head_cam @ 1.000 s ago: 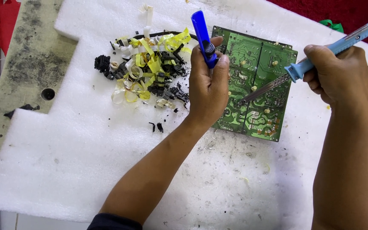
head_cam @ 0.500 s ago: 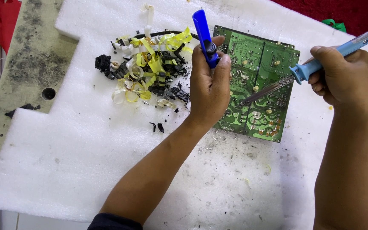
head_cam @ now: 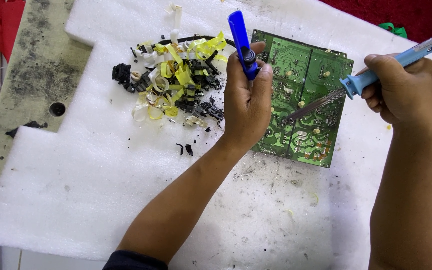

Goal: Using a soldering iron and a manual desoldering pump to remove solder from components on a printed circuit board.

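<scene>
Solder work: our left hand (head_cam: 248, 107) grips a blue desoldering pump (head_cam: 242, 45); our right hand (head_cam: 401, 90) clasps the soldering iron (head_cam: 376, 75), its tip on the green circuit board (head_cam: 303, 100).

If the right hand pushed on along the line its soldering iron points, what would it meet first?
Most likely the green circuit board: the soldering iron in the right hand already has its tip about on it.
</scene>
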